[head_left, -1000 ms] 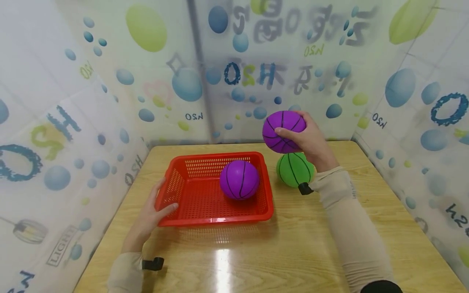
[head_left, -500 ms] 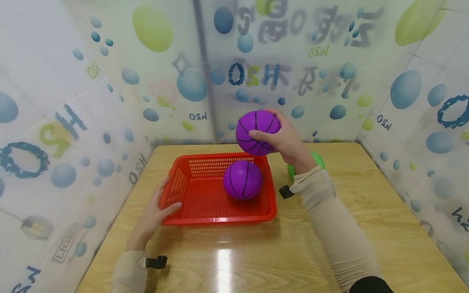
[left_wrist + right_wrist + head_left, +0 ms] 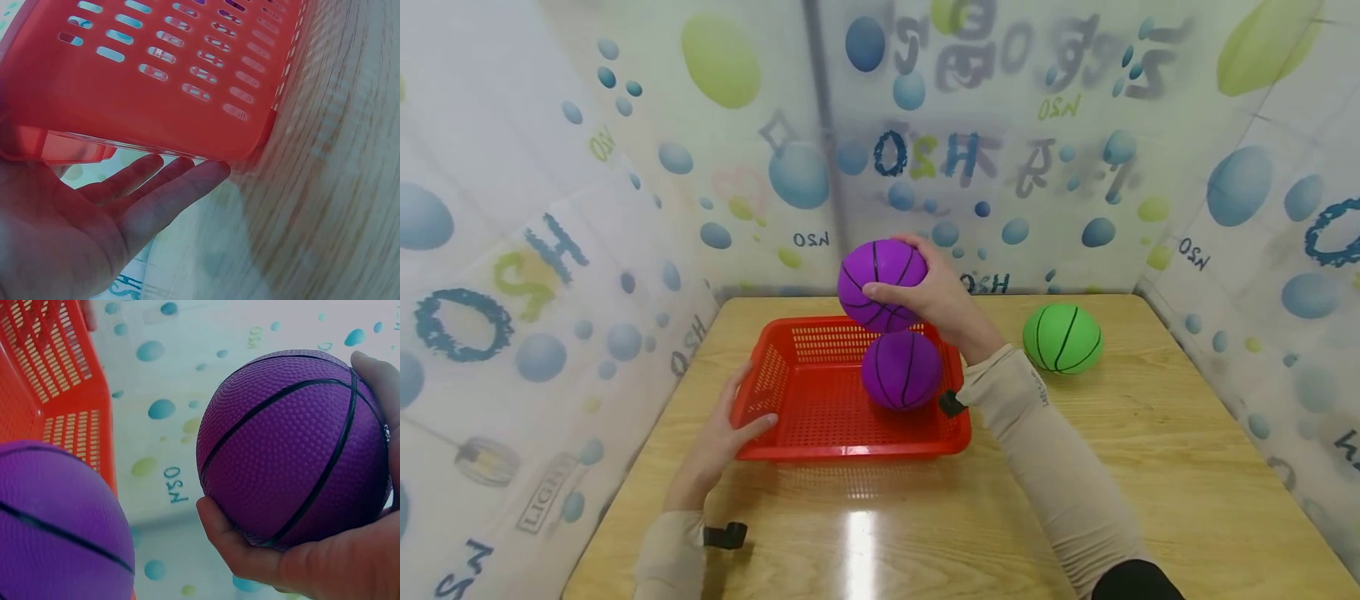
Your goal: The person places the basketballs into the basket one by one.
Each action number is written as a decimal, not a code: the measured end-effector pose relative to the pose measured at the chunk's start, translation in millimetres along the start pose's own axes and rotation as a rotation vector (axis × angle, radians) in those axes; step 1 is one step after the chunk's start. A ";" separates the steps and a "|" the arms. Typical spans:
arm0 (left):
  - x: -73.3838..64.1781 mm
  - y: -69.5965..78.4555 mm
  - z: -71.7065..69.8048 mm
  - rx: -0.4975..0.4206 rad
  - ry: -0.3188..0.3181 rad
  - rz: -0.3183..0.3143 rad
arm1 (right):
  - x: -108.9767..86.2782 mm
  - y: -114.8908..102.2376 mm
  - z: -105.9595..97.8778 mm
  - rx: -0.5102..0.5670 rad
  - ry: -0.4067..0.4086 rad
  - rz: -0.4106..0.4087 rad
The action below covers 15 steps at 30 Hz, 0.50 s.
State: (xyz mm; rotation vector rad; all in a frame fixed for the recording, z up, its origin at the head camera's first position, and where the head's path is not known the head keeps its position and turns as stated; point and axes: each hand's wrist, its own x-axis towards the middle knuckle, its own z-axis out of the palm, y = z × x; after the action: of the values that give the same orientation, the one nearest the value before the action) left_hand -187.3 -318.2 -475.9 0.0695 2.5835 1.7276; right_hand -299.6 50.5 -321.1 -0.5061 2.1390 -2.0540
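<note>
My right hand (image 3: pixel 943 300) grips a purple toy basketball (image 3: pixel 877 279) above the back right part of the red plastic basket (image 3: pixel 853 452). In the right wrist view, thumb and fingers wrap around that pebbled ball (image 3: pixel 287 450), which has black lines. A second purple basketball (image 3: pixel 901 372) sits inside the basket towards its right end, just below the held one in the head view. My left hand (image 3: pixel 718 433) holds the basket's left end, thumb over the rim and fingers along the outside. The left wrist view shows those fingertips (image 3: pixel 215 169) at the slotted wall (image 3: pixel 144 106).
A green basketball (image 3: pixel 1063 338) rests on the wooden table (image 3: pixel 1037 517) to the right of the basket. Curtain-like walls (image 3: pixel 737 167) printed with bubbles and letters stand close around the table's back and sides.
My right hand has carried the purple basketball leftward from above the green ball to over the basket. The green ball is now fully uncovered. My left hand keeps its hold.
</note>
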 end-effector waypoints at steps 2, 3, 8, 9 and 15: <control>0.3 -0.1 0.3 0.003 0.000 -0.001 | 1.3 1.2 5.4 -0.004 -0.002 -0.006; 0.2 -0.1 0.4 0.004 0.000 -0.002 | 2.0 1.7 8.2 -0.004 -0.009 -0.007; 0.0 0.1 0.7 0.007 0.000 -0.017 | 5.3 3.0 23.3 -0.023 -0.037 -0.017; -0.1 0.3 0.7 0.008 0.000 -0.019 | 6.1 3.0 26.4 -0.028 -0.044 -0.020; 0.5 1.2 0.7 0.005 0.005 -0.010 | 8.8 5.4 43.1 -0.043 -0.062 -0.027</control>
State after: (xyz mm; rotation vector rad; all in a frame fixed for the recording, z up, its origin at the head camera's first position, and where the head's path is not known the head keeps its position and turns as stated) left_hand -187.8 -317.1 -475.1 0.0520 2.5868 1.7203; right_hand -294.7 7.0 -328.0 -0.5997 2.1564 -1.9829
